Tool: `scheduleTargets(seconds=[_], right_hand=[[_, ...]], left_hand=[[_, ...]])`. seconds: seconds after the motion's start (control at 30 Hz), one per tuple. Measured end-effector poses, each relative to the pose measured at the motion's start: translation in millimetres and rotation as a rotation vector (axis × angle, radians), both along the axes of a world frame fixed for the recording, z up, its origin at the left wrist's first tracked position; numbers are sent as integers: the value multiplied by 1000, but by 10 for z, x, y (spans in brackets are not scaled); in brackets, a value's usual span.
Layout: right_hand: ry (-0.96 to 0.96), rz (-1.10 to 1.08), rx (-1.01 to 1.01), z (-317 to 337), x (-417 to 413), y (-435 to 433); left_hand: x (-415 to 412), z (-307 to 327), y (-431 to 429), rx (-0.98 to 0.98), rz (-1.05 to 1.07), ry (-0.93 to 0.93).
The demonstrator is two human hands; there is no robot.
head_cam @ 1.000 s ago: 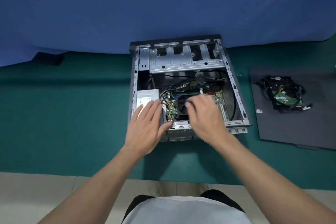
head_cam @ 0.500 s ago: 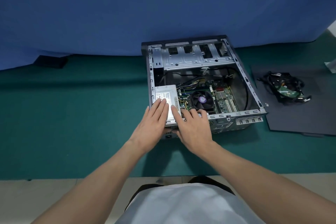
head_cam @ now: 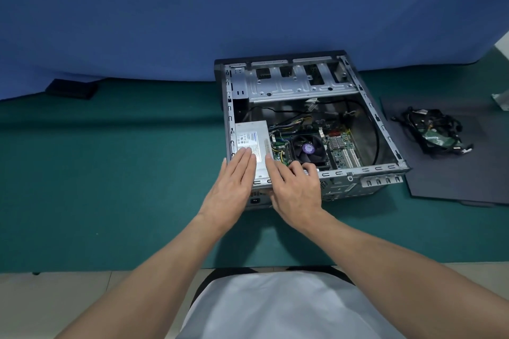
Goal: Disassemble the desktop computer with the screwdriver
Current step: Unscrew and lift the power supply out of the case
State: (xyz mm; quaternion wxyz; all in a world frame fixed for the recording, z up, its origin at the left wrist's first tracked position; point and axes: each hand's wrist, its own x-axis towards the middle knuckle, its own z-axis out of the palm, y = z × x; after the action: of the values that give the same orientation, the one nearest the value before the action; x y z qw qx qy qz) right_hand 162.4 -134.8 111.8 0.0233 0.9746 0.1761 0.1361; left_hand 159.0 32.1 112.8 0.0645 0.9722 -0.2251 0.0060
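Observation:
An open desktop computer case (head_cam: 369, 118) lies on its side on the green table. Inside it I see a grey power supply (head_cam: 252, 133) at the near left, a black CPU fan (head_cam: 307, 150) and the green motherboard (head_cam: 341, 150). My left hand (head_cam: 234, 184) lies flat with straight fingers on the power supply's near end. My right hand (head_cam: 293, 186) rests beside it on the case's near rim, index finger stretched along the power supply's right edge, other fingers bent over the rim. No screwdriver is in view.
A black case panel (head_cam: 454, 173) lies to the right with a removed drive and a cable bundle (head_cam: 436, 132) on it. A small dark object (head_cam: 73, 88) sits far left by the blue backdrop. The table's near edge (head_cam: 110, 270) runs in front of me.
My right hand has come away from the CPU fan area to the near rim beside the power supply. My left hand stays flat on the power supply. My view has shifted left.

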Motion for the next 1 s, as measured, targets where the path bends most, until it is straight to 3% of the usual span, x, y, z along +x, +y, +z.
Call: scheduleTargets(seconds=[0.23, 0.4, 0.5, 0.57, 0.63, 0.73, 0.9, 1.0], right_hand=[[40, -20, 45, 3, 12, 22], [209, 38, 110, 169, -37, -38], [351, 82, 357, 335, 19, -191], [402, 0, 530, 435, 147, -361], [398, -98, 577, 504, 337, -567], [475, -91, 458, 548, 620, -788], [582, 210, 203, 465, 991, -798], [596, 407, 136, 391, 1167, -722]], left_hand=[[18, 74, -36, -49, 46, -15], [56, 207, 55, 46, -17, -20], [161, 291, 126, 29, -61, -96], [262, 342, 109, -52, -26, -150], [389, 382, 33, -122, 55, -148], [574, 390, -139, -168, 202, -114], [887, 281, -381, -36, 446, 129], [959, 237, -475, 3, 521, 154]])
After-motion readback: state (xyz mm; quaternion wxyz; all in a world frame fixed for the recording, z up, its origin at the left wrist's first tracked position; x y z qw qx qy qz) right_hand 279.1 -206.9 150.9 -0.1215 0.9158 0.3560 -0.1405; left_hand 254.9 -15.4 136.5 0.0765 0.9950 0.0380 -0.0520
